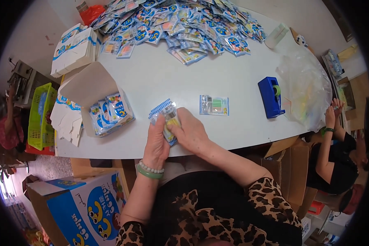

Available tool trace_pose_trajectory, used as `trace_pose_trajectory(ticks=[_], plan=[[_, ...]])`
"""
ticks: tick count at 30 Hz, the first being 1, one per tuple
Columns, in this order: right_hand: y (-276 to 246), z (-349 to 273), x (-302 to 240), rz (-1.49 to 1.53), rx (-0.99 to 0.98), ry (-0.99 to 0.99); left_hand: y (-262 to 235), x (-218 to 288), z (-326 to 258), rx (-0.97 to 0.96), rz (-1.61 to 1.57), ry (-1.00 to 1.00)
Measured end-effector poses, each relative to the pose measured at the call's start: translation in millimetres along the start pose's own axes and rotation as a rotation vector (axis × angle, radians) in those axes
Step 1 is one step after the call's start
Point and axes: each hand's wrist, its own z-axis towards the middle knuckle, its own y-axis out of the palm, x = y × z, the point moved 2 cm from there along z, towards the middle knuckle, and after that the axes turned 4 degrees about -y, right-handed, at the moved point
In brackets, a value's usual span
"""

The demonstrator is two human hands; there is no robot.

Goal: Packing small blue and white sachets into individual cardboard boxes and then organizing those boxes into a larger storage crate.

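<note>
Near the table's front edge, my left hand (pixel 156 137) and my right hand (pixel 190 130) close together on a few small plastic packets (pixel 163 109), blue and white with clear windows. Their striped ends stick out above my fingers, and something yellow shows through under my right thumb. A single packet (pixel 214 105) lies flat to the right of my hands. On the left stands an open white carton (pixel 127 113) with its lid flap up. Several of the same packets (pixel 106 110) stand in a row inside it.
A large heap of packets (pixel 180 24) covers the far side. Flattened cartons (pixel 74 47) are stacked at far left. A blue tape dispenser (pixel 270 98) and a clear plastic bag (pixel 305 82) lie right. Another person's hands (pixel 334 110) touch the bag. A printed box (pixel 86 205) stands below.
</note>
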Motion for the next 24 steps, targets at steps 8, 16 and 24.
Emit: trace_pose_trajectory(ticks=[8, 16, 24], plan=[[-1, 26, 3, -0.084, -0.186, -0.09, -14, 2, 6, 0.012, -0.066, 0.014], [-95, 183, 48, -1.012, 0.423, -0.407, -13, 4, 0, -0.006, -0.092, -0.043], [-144, 245, 143, -0.836, 0.332, -0.245, -12, 6, -1, -0.023, -0.104, -0.094]])
